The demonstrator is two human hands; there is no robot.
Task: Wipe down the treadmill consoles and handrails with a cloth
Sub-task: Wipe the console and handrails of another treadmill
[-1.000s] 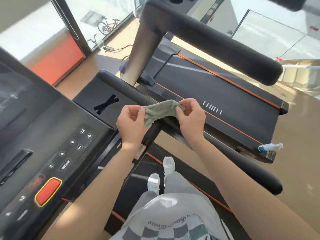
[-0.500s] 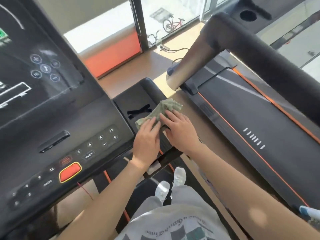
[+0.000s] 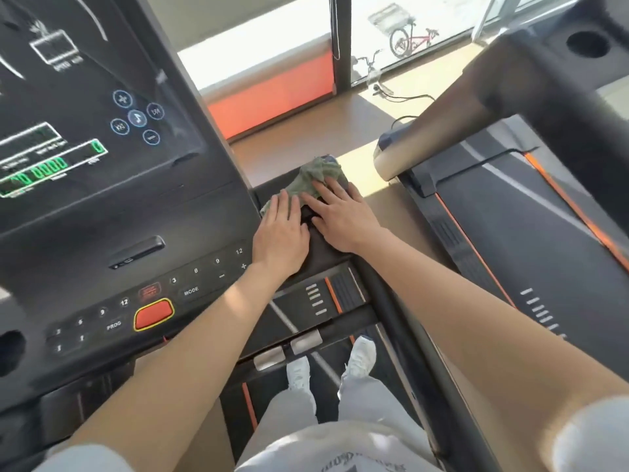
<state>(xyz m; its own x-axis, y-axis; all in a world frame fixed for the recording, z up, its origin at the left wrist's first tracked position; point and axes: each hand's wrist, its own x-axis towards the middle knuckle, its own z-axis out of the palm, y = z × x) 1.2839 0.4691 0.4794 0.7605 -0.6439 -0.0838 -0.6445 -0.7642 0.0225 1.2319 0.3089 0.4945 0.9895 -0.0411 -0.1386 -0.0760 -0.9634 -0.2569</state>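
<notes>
at the far left, the console (image 3: 102, 148) fills the view with its lit green readout, and below it the red stop button (image 3: 153, 315) sits among numbered keys. just right of the screen is the console's dark side tray (image 3: 326, 257), where the work is. the left hand (image 3: 280, 235) lies flat on the tray, fingers straight and together, fingertips pressing the near left corner of the cloth (image 3: 311, 178). the right hand (image 3: 342, 218) lies just beside it, also flat, its fingers reaching further up over the cloth's right part. neither of the hands curls round the cloth; both pin it against the tray. the grey-green cloth is bunched and lies ahead of both palms, its long axis slanting from near left to far right toward the tray's far end. the right hand sits further onto it, so a push away along that slant looks the likely stroke. right of the tray the dark handrail (image 3: 398, 335) runs back toward the person on the right hand's side, and seems the natural next stretch. further right, well apart, stands a second treadmill (image 3: 531, 233), its own rail blurred.
</notes>
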